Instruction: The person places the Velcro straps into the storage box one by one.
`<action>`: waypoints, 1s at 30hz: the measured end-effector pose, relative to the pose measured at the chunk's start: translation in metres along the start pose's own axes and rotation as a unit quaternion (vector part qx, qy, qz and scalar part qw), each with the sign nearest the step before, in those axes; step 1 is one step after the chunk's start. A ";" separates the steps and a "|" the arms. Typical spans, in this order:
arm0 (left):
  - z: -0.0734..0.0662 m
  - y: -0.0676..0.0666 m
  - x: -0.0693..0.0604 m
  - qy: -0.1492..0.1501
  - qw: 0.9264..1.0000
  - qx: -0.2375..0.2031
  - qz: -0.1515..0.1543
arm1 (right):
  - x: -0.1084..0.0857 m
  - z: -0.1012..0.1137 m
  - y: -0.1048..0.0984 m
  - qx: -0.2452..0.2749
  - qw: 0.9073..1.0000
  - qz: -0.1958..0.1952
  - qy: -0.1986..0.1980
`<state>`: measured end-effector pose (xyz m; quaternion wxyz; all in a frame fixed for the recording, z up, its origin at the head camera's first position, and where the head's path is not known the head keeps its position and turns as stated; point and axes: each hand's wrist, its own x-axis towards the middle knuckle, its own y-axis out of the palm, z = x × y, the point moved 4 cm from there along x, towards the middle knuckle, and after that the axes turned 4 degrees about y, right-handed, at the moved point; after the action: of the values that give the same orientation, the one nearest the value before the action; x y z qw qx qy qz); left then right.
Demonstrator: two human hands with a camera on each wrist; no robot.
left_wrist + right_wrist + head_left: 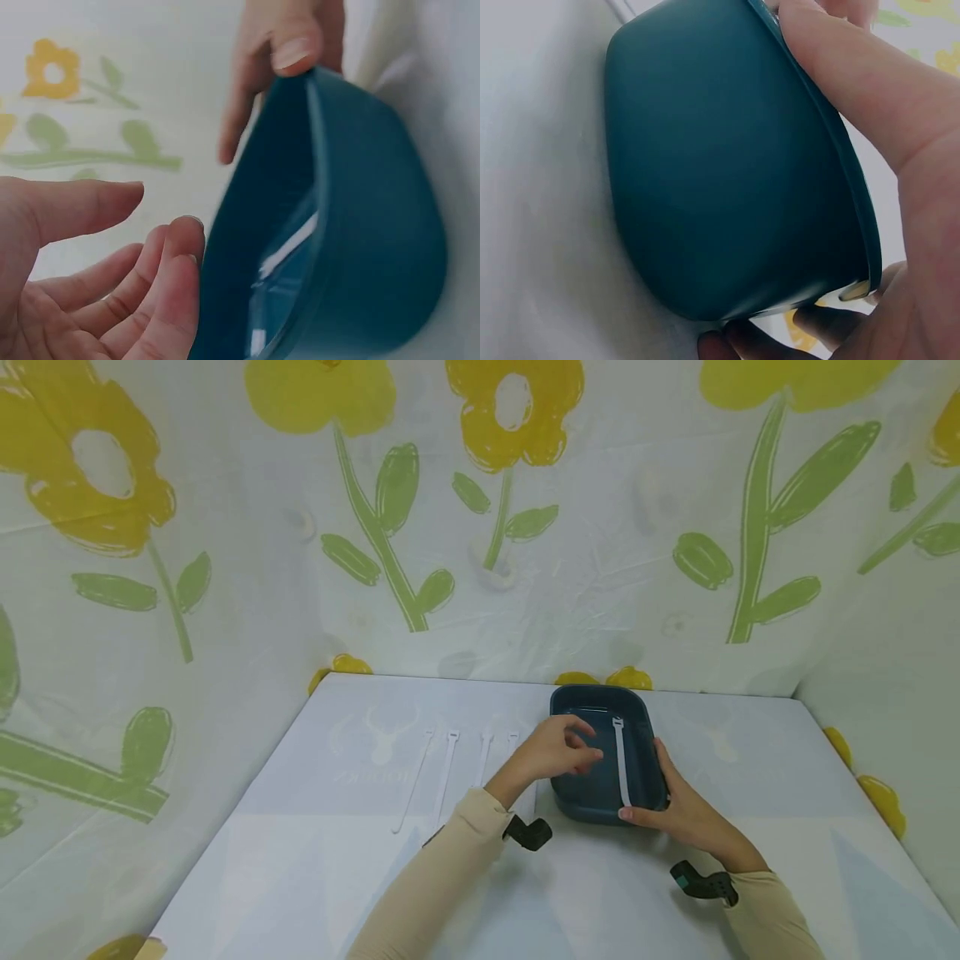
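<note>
A dark teal tray (pixel 597 815) with rounded corners stands on the table, and a white strap (pixel 622 764) lies lengthwise inside it. My right hand (pixel 693 814) grips the tray's near right corner, thumb on the rim and fingers along the outer side; the right wrist view shows the tray's outer wall (pixel 720 165) close up. Over the tray's left part hovers my left hand (pixel 558 747), fingers loosely bent and holding nothing. In the left wrist view, that hand (pixel 112 277) is beside the tray rim (pixel 321 165), thumb apart from the fingers.
Several thin white straps (pixel 447 777) lie side by side on the white table (pixel 300 877), left of the tray; my left forearm partly covers some. Behind the table hangs a white cloth (pixel 600 577) printed with yellow flowers and green stems.
</note>
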<state>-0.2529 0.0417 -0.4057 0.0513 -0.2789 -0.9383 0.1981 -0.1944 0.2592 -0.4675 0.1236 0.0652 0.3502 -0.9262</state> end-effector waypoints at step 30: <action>-0.008 -0.142 -0.121 0.045 0.978 0.026 -0.201 | 0.002 -0.004 0.002 -0.011 1.000 0.002 0.017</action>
<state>-0.2212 -0.1308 -0.3400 0.1394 -0.0923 -0.9665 0.1950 -0.1961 0.2600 -0.4717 0.1202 0.0808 0.3619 -0.9209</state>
